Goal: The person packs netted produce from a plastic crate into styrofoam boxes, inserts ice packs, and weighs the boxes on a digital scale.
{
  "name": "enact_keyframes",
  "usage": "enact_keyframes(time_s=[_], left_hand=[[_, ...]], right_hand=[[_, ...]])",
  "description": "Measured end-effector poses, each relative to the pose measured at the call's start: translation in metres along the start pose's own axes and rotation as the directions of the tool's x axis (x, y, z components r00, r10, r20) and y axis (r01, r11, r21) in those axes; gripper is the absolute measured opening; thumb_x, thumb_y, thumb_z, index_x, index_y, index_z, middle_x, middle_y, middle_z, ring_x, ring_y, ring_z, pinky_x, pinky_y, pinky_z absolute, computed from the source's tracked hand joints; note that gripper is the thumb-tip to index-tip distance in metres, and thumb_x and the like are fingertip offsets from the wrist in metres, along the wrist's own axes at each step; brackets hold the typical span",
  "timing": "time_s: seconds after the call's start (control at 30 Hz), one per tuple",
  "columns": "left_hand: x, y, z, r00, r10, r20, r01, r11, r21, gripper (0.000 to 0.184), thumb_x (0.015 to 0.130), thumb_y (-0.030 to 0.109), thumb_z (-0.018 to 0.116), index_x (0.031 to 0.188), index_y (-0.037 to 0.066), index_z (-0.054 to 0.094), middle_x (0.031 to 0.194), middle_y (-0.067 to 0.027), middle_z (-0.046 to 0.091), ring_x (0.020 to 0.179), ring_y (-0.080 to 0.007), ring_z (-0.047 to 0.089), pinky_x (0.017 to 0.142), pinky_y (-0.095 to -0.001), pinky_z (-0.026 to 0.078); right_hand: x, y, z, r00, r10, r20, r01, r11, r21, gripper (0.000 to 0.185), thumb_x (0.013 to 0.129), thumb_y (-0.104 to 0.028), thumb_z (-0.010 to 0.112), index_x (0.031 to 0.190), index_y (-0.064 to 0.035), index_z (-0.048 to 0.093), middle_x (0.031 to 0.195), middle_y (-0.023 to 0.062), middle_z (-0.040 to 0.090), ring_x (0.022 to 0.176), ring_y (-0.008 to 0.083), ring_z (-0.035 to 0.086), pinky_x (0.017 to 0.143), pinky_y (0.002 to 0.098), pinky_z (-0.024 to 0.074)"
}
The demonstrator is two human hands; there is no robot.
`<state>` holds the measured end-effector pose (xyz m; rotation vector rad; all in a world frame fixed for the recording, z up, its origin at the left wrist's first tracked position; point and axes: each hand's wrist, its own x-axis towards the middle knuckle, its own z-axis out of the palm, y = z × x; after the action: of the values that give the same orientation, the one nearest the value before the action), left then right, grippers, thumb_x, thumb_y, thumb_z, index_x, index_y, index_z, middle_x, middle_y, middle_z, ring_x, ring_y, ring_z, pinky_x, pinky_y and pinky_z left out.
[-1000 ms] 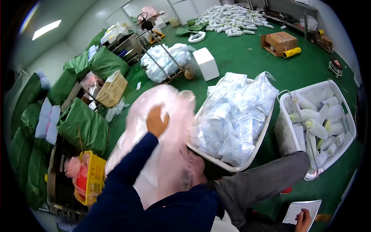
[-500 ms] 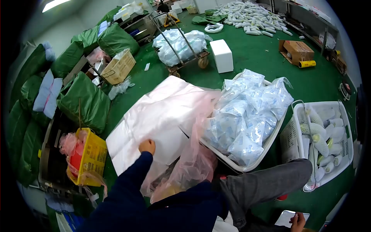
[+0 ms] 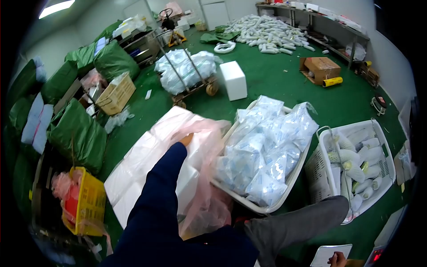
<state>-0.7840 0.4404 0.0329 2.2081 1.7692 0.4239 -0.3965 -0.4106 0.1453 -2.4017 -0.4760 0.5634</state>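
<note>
My left hand (image 3: 187,139) reaches forward over a white foam box (image 3: 188,180), at the edge of a thin pink plastic bag (image 3: 204,153). Its fingers are mostly hidden, so I cannot tell whether they grip the film. White sheeting (image 3: 138,160) spreads to the left of the forearm. Beside the pink bag stands a white tub (image 3: 284,204) heaped with clear, blue-printed packs (image 3: 267,151). At the bottom right my right hand (image 3: 338,259), its fingers curled, is over a flat white tray-like piece (image 3: 321,257); what it holds is unclear.
A white basket (image 3: 318,171) of net-wrapped produce stands right of my grey-trousered leg (image 3: 293,222). At the left is a yellow crate (image 3: 91,204). Ahead are a loaded trolley (image 3: 187,73), a white foam block (image 3: 233,81) and a cardboard box (image 3: 321,70).
My left hand has moved forward from the white sheeting to the pink bag's edge, and more of the white box shows. The view has shifted; the right hand stays low by the flat white piece.
</note>
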Motion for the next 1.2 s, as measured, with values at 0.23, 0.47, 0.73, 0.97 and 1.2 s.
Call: enact_keyframes(time_s=[0.23, 0.47, 0.73, 0.97, 1.2], left_hand=[[0.026, -0.031, -0.025, 0.932, -0.121, 0.341, 0.174, 0.977, -0.127, 0.081, 0.091, 0.066, 0.054, 0.136, -0.002, 0.055, 0.126, -0.0196, 0.065, 0.115, -0.0335, 0.062, 0.101, -0.0354, 0.045], [-0.069, -0.116, -0.080, 0.955, -0.021, 0.297, 0.133, 0.923, -0.360, 0.049, 0.099, 0.048, 0.053, 0.124, 0.008, 0.066, 0.107, -0.0112, 0.071, 0.103, -0.0231, 0.064, 0.097, -0.0353, 0.043], [-0.250, -0.087, -0.097, 0.973, -0.086, -0.213, 0.162, 0.914, 0.371, 0.048, 0.094, 0.048, 0.054, 0.080, 0.005, 0.067, 0.078, -0.0166, 0.067, 0.075, -0.0375, 0.064, 0.073, -0.0540, 0.047], [-0.373, 0.055, -0.029, 0.914, -0.207, 0.349, 0.270, 0.952, -0.142, 0.067, 0.089, 0.066, 0.059, 0.118, 0.005, 0.055, 0.087, -0.0191, 0.069, 0.083, -0.0384, 0.068, 0.078, -0.0463, 0.052], [-0.291, -0.050, -0.016, 0.607, 0.652, 0.454, -0.777, 0.606, 0.168, 0.047, 0.096, 0.012, 0.044, 0.142, 0.011, 0.053, 0.109, -0.0168, 0.069, 0.098, -0.0309, 0.062, 0.093, -0.0441, 0.046]], right_hand=[[-0.032, 0.002, 0.000, 0.993, 0.107, -0.045, -0.108, 0.994, -0.028, 0.033, 0.102, -0.024, 0.056, 0.120, 0.0019, 0.064, 0.088, 0.0135, 0.072, 0.079, 0.0185, 0.069, 0.074, 0.0326, 0.0539], [-0.018, 0.005, 0.004, 0.993, 0.116, 0.019, -0.115, 0.991, -0.063, 0.035, 0.102, -0.027, 0.057, 0.119, 0.0023, 0.065, 0.087, 0.0141, 0.071, 0.077, 0.0197, 0.068, 0.073, 0.0333, 0.0542], [0.019, 0.001, 0.007, 0.996, 0.058, 0.067, -0.052, 0.994, -0.097, 0.041, 0.102, -0.033, 0.055, 0.119, 0.0038, 0.064, 0.090, 0.0154, 0.072, 0.081, 0.0212, 0.070, 0.076, 0.0338, 0.0540], [0.018, -0.023, 0.001, 0.999, -0.005, 0.038, 0.008, 0.997, -0.082, 0.039, 0.102, -0.029, 0.055, 0.123, 0.0025, 0.063, 0.090, 0.0160, 0.073, 0.081, 0.0215, 0.071, 0.075, 0.0346, 0.0534], [0.027, 0.052, 0.021, 0.984, -0.153, -0.093, 0.158, 0.987, 0.043, 0.023, 0.095, -0.017, 0.058, 0.099, 0.0048, 0.066, 0.076, 0.0180, 0.068, 0.067, 0.0246, 0.067, 0.061, 0.0384, 0.0518]])
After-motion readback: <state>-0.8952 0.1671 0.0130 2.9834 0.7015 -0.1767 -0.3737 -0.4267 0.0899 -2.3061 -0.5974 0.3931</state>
